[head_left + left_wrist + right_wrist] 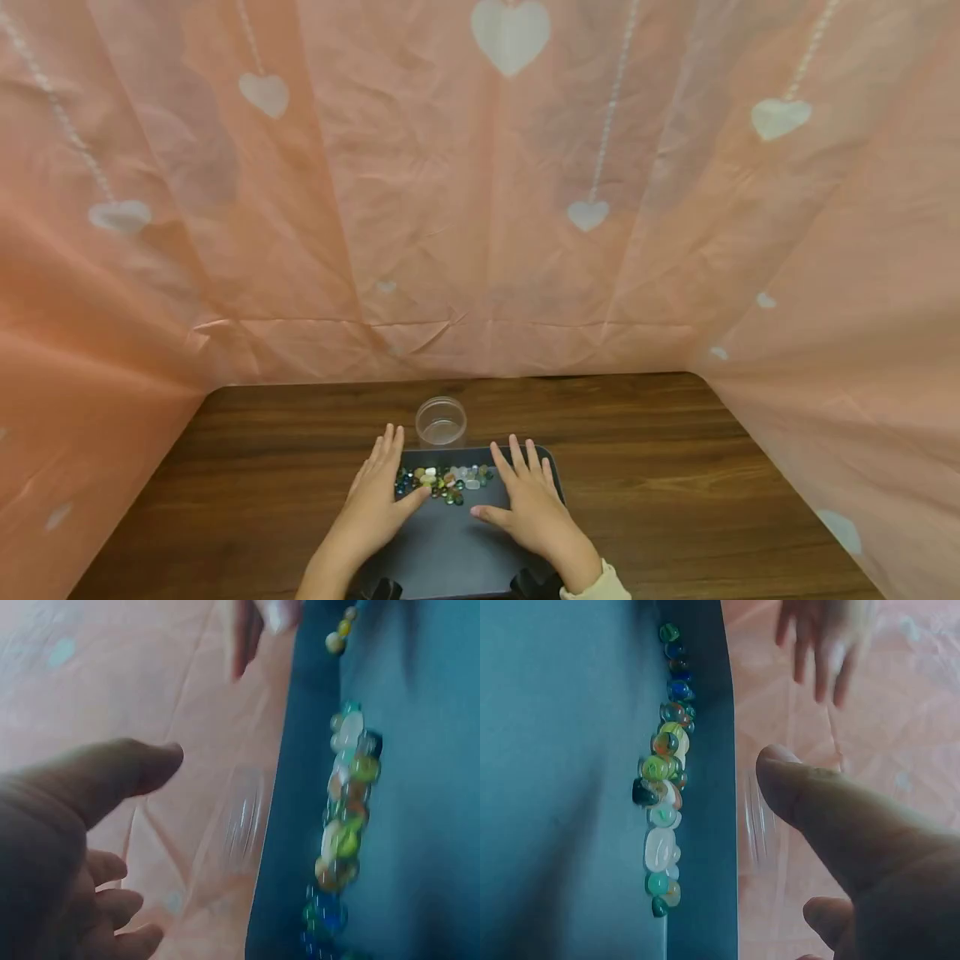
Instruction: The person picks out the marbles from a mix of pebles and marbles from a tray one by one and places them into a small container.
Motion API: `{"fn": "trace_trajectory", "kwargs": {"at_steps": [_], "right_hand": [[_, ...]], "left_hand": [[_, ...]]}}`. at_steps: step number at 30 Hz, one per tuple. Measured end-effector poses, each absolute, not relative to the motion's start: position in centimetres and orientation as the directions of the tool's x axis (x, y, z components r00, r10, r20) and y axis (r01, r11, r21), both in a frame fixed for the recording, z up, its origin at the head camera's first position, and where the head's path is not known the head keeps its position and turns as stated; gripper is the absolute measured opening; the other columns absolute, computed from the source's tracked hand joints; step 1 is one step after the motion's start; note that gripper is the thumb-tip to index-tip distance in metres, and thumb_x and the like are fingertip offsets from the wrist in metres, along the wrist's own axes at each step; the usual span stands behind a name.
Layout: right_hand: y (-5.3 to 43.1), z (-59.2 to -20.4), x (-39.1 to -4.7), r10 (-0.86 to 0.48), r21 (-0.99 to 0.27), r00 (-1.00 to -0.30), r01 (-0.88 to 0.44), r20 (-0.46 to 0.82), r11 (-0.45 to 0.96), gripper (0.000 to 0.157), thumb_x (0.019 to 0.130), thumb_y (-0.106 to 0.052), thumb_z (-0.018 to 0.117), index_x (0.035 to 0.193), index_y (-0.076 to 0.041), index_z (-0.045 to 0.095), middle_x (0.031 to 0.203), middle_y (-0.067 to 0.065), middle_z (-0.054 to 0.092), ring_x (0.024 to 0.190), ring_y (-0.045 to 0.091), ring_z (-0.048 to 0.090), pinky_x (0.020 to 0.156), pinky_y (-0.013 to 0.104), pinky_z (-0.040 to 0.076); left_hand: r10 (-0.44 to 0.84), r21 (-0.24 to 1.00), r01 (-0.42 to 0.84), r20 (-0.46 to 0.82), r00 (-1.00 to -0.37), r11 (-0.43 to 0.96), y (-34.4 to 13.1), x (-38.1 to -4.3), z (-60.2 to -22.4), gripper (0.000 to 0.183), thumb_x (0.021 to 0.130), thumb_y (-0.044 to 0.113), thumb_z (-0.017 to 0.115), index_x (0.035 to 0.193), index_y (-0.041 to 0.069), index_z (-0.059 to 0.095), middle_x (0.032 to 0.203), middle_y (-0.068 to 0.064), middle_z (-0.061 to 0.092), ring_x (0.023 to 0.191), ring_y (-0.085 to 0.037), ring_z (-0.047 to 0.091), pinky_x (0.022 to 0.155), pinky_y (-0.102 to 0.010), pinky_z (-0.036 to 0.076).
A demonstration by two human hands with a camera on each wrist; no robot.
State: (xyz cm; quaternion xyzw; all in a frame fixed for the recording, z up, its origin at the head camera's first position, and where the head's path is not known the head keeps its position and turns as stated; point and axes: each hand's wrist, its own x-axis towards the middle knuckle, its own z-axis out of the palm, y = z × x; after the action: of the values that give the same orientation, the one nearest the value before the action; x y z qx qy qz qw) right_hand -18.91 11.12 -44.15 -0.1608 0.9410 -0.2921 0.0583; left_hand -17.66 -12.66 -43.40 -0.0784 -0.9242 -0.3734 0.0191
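A dark rectangular tray [457, 554] lies on the table. Glass marbles and pebbles [430, 481] in green, white, yellow and blue gather along its far wall; the right wrist view has them as a loose row [660, 769]. Over the tray's left side is my left hand [372, 507], fingers extended forward and thumb spread inward near the marbles. My right hand [531, 504] hovers at the right side, its fingers spread. Neither hand holds anything. Whether either one touches the tray's rim, I cannot tell. Past the far rim stands a clear round container [441, 423].
The brown wood-grain table [675, 500] extends on both sides of the tray. A pink curtain [450, 208] with white hearts encloses the back and sides. Two black objects [387, 588] show at the tray's near edge.
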Motion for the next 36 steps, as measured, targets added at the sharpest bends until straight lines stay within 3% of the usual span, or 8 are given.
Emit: {"fn": "trace_trajectory", "kwargs": {"at_steps": [7,12,16,22,24,31,36], "right_hand": [[11.9,-44.1,-18.6,-0.345,-0.634,-0.938,-0.277,0.017,0.722,0.088,0.090,-0.037,0.071,0.156,0.001,0.026,0.163,0.028,0.016,0.152,0.049,0.009,0.120,0.068,0.009],[12.1,-43.9,-18.4,-0.342,-0.680,-0.939,-0.270,0.030,0.682,0.084,0.093,-0.032,0.068,0.156,0.003,0.024,0.163,0.025,0.019,0.152,0.045,0.013,0.120,0.067,0.015],[12.2,-43.6,-18.2,-0.313,-0.708,-0.949,-0.240,0.028,0.664,0.082,0.094,-0.036,0.066,0.156,0.000,0.025,0.163,0.021,0.023,0.152,0.040,0.021,0.119,0.065,0.023],[12.4,-43.6,-17.6,-0.280,-0.741,-0.959,-0.226,0.055,0.632,0.077,0.095,-0.038,0.065,0.155,-0.003,0.032,0.160,0.019,0.031,0.148,0.041,0.031,0.117,0.061,0.030],[12.3,-43.8,-17.6,-0.280,-0.746,-0.957,-0.241,0.076,0.621,0.074,0.095,-0.035,0.066,0.153,-0.002,0.034,0.159,0.020,0.032,0.147,0.041,0.033,0.117,0.061,0.030],[12.0,-44.1,-17.8,-0.294,-0.749,-0.950,-0.271,0.107,0.605,0.072,0.094,-0.029,0.068,0.151,0.001,0.037,0.158,0.021,0.034,0.145,0.042,0.035,0.116,0.060,0.031],[11.5,-44.0,-18.1,-0.238,-0.790,-0.963,-0.245,0.129,0.562,0.066,0.091,-0.024,0.072,0.147,-0.002,0.046,0.151,0.022,0.045,0.137,0.041,0.047,0.108,0.054,0.044]], "left_hand": [[0.057,0.871,-0.001,-0.034,-0.998,0.491,-16.5,-16.5,-44.8,0.099,0.097,0.042,0.061,0.160,0.007,-0.006,0.166,-0.024,-0.002,0.150,-0.050,0.009,0.118,-0.068,0.017],[-0.013,0.949,-0.010,-0.007,-1.000,0.316,-17.0,-16.1,-47.2,0.081,0.101,0.029,0.058,0.159,0.001,0.009,0.165,-0.022,0.013,0.151,-0.041,0.021,0.119,-0.054,0.026],[-0.037,0.978,-0.028,-0.021,-0.999,0.205,-16.5,-15.8,-48.8,0.073,0.101,0.027,0.058,0.158,0.001,0.021,0.164,-0.019,0.022,0.149,-0.033,0.028,0.116,-0.044,0.030],[-0.047,0.987,-0.058,-0.051,-0.998,0.150,-16.1,-15.3,-49.7,0.068,0.100,0.028,0.060,0.156,0.004,0.029,0.162,-0.015,0.030,0.148,-0.026,0.031,0.105,-0.010,0.035],[-0.048,0.989,-0.058,-0.052,-0.998,0.133,-16.2,-15.3,-49.8,0.067,0.100,0.027,0.060,0.155,0.004,0.031,0.161,-0.014,0.031,0.148,-0.025,0.032,0.100,-0.003,0.034],[-0.052,0.995,-0.023,-0.018,-0.999,0.095,-16.3,-15.4,-49.9,0.058,0.100,0.018,0.059,0.152,0.003,0.038,0.157,-0.016,0.038,0.145,-0.029,0.037,0.097,-0.001,0.037],[-0.058,0.997,-0.018,-0.013,-0.998,0.080,-16.2,-15.2,-50.0,0.056,0.100,0.014,0.059,0.150,0.000,0.040,0.156,-0.019,0.040,0.144,-0.033,0.039,0.097,-0.001,0.039]]}}
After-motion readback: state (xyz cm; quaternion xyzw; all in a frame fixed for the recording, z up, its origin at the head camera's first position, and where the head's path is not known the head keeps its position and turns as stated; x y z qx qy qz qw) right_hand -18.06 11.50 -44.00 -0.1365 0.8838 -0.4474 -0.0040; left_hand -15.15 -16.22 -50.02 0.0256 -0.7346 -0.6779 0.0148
